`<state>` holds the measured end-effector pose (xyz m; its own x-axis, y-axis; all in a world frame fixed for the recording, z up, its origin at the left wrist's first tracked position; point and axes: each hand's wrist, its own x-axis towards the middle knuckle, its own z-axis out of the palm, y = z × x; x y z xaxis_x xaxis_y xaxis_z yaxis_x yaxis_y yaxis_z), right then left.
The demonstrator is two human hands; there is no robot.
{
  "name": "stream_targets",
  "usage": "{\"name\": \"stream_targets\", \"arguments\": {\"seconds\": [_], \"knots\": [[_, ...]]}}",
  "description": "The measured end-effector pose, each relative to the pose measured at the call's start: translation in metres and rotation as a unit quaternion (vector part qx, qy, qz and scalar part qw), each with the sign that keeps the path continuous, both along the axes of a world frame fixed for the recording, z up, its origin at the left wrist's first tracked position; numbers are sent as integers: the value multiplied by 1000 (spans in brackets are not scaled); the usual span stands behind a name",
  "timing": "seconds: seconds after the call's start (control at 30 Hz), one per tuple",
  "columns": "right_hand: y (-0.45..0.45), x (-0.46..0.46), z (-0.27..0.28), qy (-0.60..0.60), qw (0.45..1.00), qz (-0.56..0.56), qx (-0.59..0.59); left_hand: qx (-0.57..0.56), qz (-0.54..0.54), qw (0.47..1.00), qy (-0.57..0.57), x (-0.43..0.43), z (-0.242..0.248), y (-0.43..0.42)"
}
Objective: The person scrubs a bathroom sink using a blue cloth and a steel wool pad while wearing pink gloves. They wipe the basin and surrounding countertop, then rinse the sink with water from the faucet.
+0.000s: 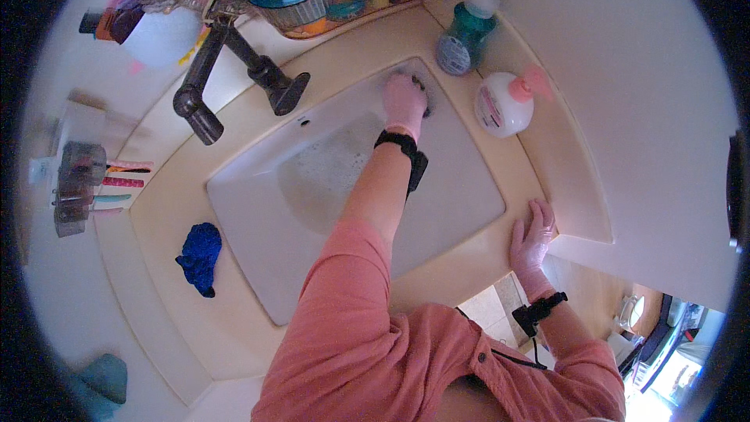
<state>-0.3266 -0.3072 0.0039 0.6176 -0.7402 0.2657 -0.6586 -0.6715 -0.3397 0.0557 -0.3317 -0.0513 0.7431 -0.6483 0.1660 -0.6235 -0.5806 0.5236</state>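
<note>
My left hand (pixel 404 103), in a thin pinkish glove, presses into the upper right corner of the white sink basin (pixel 457 188). Its fingers are closed over a dark scrubber (pixel 426 110), of which only parts of the edge show. Cloudy water with small bubbles (pixel 328 173) lies in the bottom of the basin. My right hand (pixel 532 240), gloved too, rests palm down on the beige countertop (pixel 445 281) by the right wall, fingers apart, holding nothing. A crumpled blue mesh cloth or scrubber (pixel 200 258) lies on the counter left of the basin.
A dark bronze faucet (pixel 202 79) stands behind the basin. At the right back are a green pump bottle (pixel 466 41) and a white pump bottle (pixel 504 104) with a pink top. A clear organizer (pixel 363 3) holds toiletries. A toothbrush holder (pixel 79 188) hangs at the left.
</note>
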Motion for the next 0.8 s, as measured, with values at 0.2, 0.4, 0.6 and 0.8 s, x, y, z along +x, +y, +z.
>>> {"name": "stream_targets", "arguments": {"seconds": [0.2, 0.4, 0.6, 0.8], "knots": [[5, 3, 3, 8, 1000, -21, 11, 84, -56, 994, 46, -18, 8, 42], [1, 2, 2, -10, 1000, -9, 1, -49, 21, 998, 15, -3, 32, -9], [1, -2, 0, -4, 1000, -9, 0, -35, 55, 997, -49, 7, 32, -27], [4, -2, 3, -18, 1000, -12, 5, -2, 76, 997, -6, 11, 21, -31]]}}
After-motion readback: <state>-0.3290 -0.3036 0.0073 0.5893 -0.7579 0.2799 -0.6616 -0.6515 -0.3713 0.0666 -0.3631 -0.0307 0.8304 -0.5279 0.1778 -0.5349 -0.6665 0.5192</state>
